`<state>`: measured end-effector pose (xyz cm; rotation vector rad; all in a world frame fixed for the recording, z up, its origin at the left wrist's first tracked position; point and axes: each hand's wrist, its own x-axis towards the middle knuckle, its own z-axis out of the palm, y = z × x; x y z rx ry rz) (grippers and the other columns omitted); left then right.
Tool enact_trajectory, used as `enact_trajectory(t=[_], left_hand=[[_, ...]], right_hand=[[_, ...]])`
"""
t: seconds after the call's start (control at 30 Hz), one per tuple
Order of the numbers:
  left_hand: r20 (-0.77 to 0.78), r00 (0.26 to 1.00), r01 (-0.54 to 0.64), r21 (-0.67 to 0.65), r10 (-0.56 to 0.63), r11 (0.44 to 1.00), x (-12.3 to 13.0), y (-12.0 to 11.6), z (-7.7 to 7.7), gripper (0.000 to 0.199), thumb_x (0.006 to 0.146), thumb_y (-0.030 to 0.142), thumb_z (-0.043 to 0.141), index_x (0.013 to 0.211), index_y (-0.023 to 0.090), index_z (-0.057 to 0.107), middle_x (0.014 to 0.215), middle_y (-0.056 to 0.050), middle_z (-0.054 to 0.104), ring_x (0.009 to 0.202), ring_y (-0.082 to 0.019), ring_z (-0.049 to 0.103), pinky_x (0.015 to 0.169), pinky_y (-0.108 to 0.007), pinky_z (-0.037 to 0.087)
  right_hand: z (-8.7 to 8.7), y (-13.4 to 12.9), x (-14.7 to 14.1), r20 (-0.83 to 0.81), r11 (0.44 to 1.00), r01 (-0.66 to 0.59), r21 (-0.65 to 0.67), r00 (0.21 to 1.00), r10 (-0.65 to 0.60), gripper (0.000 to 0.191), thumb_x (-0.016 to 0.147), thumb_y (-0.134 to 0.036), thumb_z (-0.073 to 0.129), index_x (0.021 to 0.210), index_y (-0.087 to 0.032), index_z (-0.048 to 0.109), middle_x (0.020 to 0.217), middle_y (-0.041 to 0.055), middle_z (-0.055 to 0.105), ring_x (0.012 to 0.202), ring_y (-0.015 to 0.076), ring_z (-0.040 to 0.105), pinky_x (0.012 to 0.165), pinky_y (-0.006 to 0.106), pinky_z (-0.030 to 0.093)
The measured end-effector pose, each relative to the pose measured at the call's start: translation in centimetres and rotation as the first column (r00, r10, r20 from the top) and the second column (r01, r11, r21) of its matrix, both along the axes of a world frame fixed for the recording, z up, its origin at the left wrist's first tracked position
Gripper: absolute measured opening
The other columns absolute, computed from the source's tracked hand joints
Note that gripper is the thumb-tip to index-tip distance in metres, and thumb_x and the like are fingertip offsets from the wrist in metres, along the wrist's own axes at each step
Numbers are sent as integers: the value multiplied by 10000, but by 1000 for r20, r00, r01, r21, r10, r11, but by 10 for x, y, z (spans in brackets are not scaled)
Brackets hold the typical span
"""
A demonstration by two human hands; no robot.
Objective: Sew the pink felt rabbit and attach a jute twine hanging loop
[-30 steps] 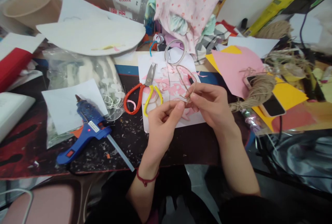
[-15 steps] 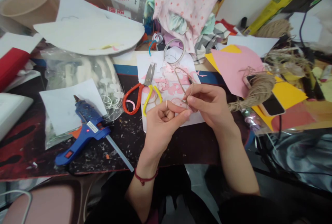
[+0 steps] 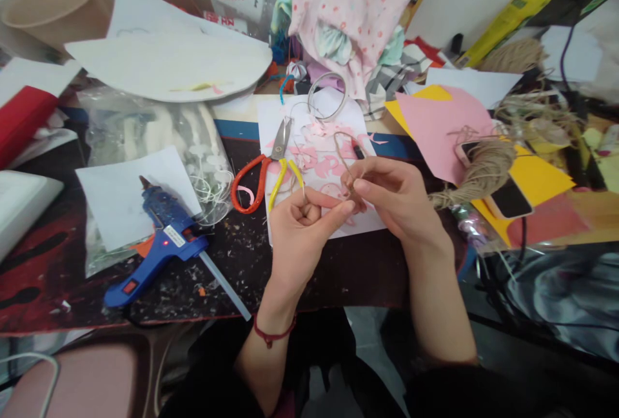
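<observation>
Both my hands meet above a white sheet of paper (image 3: 333, 229) strewn with pink paper scraps (image 3: 333, 163). My left hand (image 3: 307, 228) pinches a small bit of brown twine between thumb and forefinger. Thumb and fingers of my right hand (image 3: 389, 192) are closed on the same twine (image 3: 342, 150), whose loop rises above the fingertips. The exact spot where the twine is gripped is partly hidden by my fingers. Left of the sheet's middle lie scissors (image 3: 279, 150) with one red and one yellow handle, close to my left hand.
A blue glue gun (image 3: 167, 237) with a lit red light lies at left on white paper and a plastic bag (image 3: 97, 128). Behind are a white oval board (image 3: 169, 66), a tape roll (image 3: 329, 95) and crumpled cloth (image 3: 353, 11). A twine bundle (image 3: 488, 169) and phone (image 3: 510, 195) lie right.
The twine loop above my right hand has shrunk and dropped lower. My right fingers have curled and shifted slightly, while my left hand keeps nearly the same pinch.
</observation>
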<state>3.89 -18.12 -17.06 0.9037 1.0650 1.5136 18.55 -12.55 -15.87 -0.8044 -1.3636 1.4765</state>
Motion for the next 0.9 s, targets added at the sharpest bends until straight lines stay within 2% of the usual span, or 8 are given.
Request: enact_trajectory(t=[0.07,0.13,0.27,0.33,0.5,0.77,0.83,0.9], left_hand=[[-96,994,-59,12,60,998,1,-1,0,222,775,331,854,707,182,704,466,98,289,453,-45,234,455,-220,207],[-207,969,-124,50,132,991,3,-3,-1,213,799,338,837,740,181,706,499,101,227,464,-48,181,449,-240,141],[-353,901,-204,168,252,964,7,-6,-5,161,847,301,800,810,185,695,530,99,241,469,-48,219,454,-245,165],[-377,888,-207,187,264,960,8,-6,-5,153,850,292,796,814,187,691,531,100,243,469,-50,225,454,-244,176],[-300,937,-143,142,180,979,7,-4,-1,184,838,319,801,776,185,692,510,101,239,457,-56,194,430,-243,146],[-241,968,-42,103,66,994,5,-2,1,192,821,337,818,791,173,723,511,105,202,466,-47,175,435,-218,161],[-199,979,-34,65,46,997,4,-3,0,209,842,365,796,820,167,734,495,95,285,464,-46,234,441,-214,183],[-169,985,-11,36,16,999,4,-3,-1,237,882,396,749,855,161,747,521,54,465,482,-53,358,453,-208,244]], right_hand=[[0,0,0,4,1000,7,-6,1000,-7,92,819,-260,808,865,-209,748,753,-7,695,602,94,618,509,208,508],[1,0,0,-2,999,28,-17,1000,-28,98,815,-249,812,868,-199,747,729,-8,702,590,96,636,498,200,505],[4,0,-1,-36,999,-16,-50,999,14,95,839,-241,788,884,-176,734,769,4,725,560,83,644,498,187,502],[5,1,-1,-67,995,-62,-72,996,57,89,849,-236,777,880,-171,725,767,3,726,537,67,626,479,169,482],[4,4,-1,-161,985,-145,-92,978,129,97,835,-218,792,863,-158,720,750,-7,708,528,36,585,499,138,495],[2,7,0,-249,989,-126,-72,963,105,194,775,-267,858,801,-166,694,679,-24,662,528,38,574,497,129,496],[1,8,0,-260,990,-127,-65,960,107,185,778,-261,855,804,-167,698,679,-23,669,527,39,581,498,129,503],[1,8,1,-261,989,-132,-66,959,111,173,786,-256,848,811,-169,702,680,-23,673,525,41,582,501,136,513]])
